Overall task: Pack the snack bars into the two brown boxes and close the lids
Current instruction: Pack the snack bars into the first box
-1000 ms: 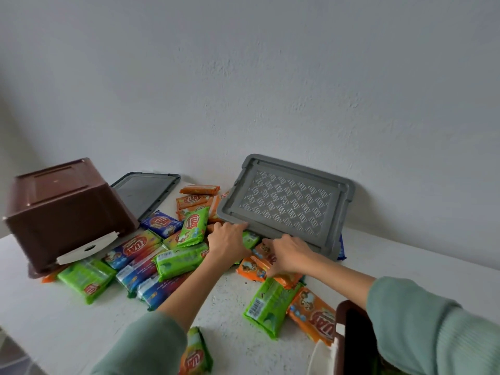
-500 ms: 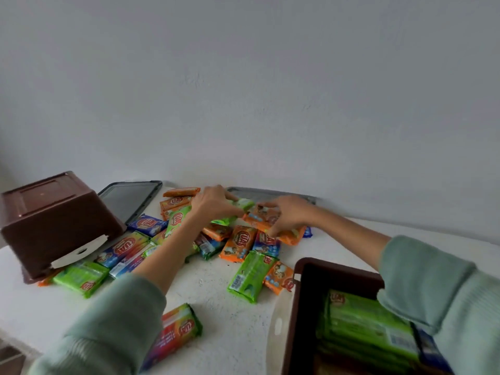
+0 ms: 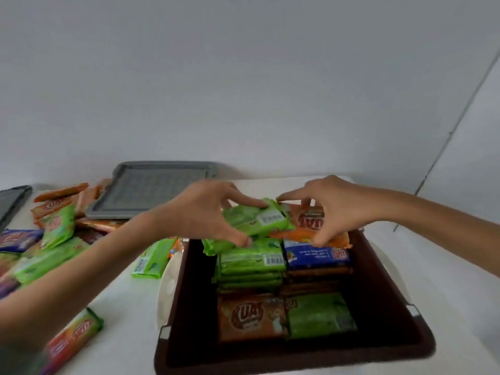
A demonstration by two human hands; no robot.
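Grey plastic lies behind your hands: a grey lid rests flat on the white table near the wall, and the corner of a darker lid shows at the left edge. Left of the brown box, many loose bars lie in a heap, green, orange and blue. One loose green packet lies just beside the white latch on the box's left side. Your left forearm crosses over the heap and hides part of it.

Both hands are above the far end of the open box. Your left hand grips a green bar, with the forefinger on top, the thumb below and the fingers curled round it. Your right hand pinches an orange bar, with the thumb at its near edge and the fingers over its far edge. The two bars touch, and the green one lies partly over the orange one.

The green bar shows a white barcode label, and the orange bar has brown letters. Inside the box, stacked green bars stand beside a blue bar. Nearer to you, a flat orange packet and a flat green packet lie on the bottom.
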